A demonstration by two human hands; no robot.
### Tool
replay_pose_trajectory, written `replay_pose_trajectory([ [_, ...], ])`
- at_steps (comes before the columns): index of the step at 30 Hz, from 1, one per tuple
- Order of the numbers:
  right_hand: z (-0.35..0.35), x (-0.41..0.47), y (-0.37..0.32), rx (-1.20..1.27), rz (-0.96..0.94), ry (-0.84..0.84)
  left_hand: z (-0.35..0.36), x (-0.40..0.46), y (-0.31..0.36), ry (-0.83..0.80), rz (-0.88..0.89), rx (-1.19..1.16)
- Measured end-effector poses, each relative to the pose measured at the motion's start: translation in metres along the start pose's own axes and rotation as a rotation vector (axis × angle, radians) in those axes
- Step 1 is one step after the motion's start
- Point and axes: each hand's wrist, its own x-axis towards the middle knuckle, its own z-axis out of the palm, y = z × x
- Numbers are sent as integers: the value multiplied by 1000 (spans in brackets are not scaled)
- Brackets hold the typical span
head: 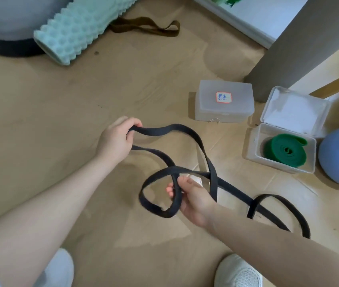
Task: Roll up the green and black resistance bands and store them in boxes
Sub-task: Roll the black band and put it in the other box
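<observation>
Both hands pinched the black resistance band: left hand at one fold, right hand at a twisted loop above the floor. I judged untwisting first would give a tight roll.

Only one bit of writing can be read from here: a small white label with a red border, stuck on the lid of the closed clear plastic box sitting on the floor. On it, handwritten in blue ink, are the two Chinese characters 黑色, meaning "black". The open clear box just beside it, the one with the rolled green band inside, shows no writing that I can make out, neither on its wall nor on its raised lid
</observation>
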Motion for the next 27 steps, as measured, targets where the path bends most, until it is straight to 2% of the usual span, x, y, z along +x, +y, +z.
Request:
replay_pose_trajectory([
  [1, 8, 0, 12, -66, 26, -21, -9, 5, -4, 17, 64, 31],
  [4, 26, 5, 37, -726, 29, 67, -27, 18, -15, 36, 184, 83],
  [5, 29, 5, 38, -875, 31, 113, -28, 21, -17, 25, 229, 92],
  [8, 24, 0, 29, -963, 21, 152, -23, 30, -15, -14, 446, 184],
  [10, 12, -6, 23, -1101, -27, 209, -16, 37, -10, 29, 588, 227],
  [13, -14, -10, 15, -1288, -204, 461, -11, 45, -3, 181, 704, 265],
  [16, -38, -9, 8, -1260, -306, 639, -4, 44, 5, 313, 770, 305],
  [17, -44, -7, 7, -1265, -311, 654, 1, 42, 6, 291, 739, 299],
  [18, -48, -4, 7, -1280, -296, 652, 8, 39, 5, 199, 656, 285],
  [21, -51, 8, 9, -1363, -265, 608, 39, 19, -16, -240, 227, 284],
  [23, -48, 16, 6, -1421, -301, 599, 53, 6, -34, -438, -14, 163],
  [25, -49, 23, 2, -1450, -351, 602, 61, -3, -45, -488, -47, 74],
  [27, -54, 25, 4, -1471, -382, 600, 62, -4, -47, -373, 78, 25],
])
